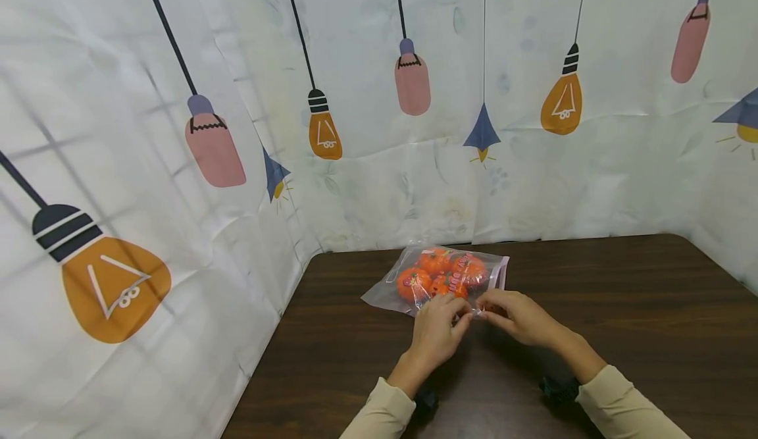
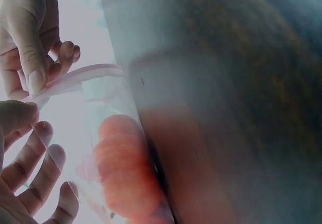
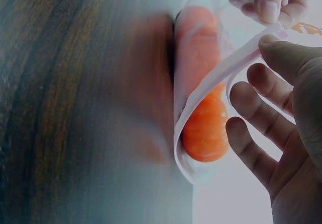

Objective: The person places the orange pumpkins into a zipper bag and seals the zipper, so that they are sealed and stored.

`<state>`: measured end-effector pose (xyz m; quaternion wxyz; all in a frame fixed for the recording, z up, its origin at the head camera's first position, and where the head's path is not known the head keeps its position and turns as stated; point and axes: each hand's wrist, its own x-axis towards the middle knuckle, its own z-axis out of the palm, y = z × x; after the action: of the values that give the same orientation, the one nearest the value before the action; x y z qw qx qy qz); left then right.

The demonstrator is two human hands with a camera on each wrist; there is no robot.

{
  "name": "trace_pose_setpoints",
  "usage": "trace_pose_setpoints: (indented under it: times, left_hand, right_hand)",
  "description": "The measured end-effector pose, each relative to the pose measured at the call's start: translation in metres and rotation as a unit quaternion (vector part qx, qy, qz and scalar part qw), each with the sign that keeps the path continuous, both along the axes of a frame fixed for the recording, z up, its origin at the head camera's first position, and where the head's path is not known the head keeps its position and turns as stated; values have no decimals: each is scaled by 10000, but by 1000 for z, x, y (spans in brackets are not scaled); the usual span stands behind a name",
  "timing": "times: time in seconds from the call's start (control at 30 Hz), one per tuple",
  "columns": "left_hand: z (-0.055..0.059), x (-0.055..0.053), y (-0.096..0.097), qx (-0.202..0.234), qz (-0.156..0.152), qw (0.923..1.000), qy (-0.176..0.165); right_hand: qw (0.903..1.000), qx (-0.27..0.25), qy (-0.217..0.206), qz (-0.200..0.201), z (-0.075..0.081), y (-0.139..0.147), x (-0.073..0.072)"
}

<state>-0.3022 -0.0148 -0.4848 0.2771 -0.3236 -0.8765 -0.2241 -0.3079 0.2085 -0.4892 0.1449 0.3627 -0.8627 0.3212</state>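
Observation:
A clear plastic bag [image 1: 383, 291] with pink lettering lies on the table, several orange-red, tomato-like fruits [image 1: 414, 284] inside it. Its pale pink edge strip [image 3: 217, 75] runs along the right side, and in the right wrist view the mouth gapes there. At the near corner of that strip, my left hand [image 1: 435, 335] pinches the edge between thumb and forefinger. Close beside it, my right hand [image 1: 522, 320] pinches the same strip, its other fingers [image 3: 259, 110] spread apart below. Both hands almost touch each other.
The dark wood table [image 1: 616, 294] reaches back to a white curtain [image 1: 367, 195] printed with hanging lamps, which also lines the left side. Dark wrist straps [image 1: 559, 389] show near the cream sleeves [image 1: 628, 406].

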Motion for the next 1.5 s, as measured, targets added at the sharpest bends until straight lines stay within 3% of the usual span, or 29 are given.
trace_pose_setpoints:
  times: [0.57,1.03,1.5]
  left_hand:
    - [4,1,-1,-16,38,9999,133]
    - [7,1,-1,91,37,10000,13]
    - [7,-1,-2,295,-94,9995,113]
  right_hand:
    - [9998,-47,-166,19,2,3,0]
    - [9988,157,-333,-335,1,11,-3]
    - [9943,542,-398,-828,-4,22,-7]
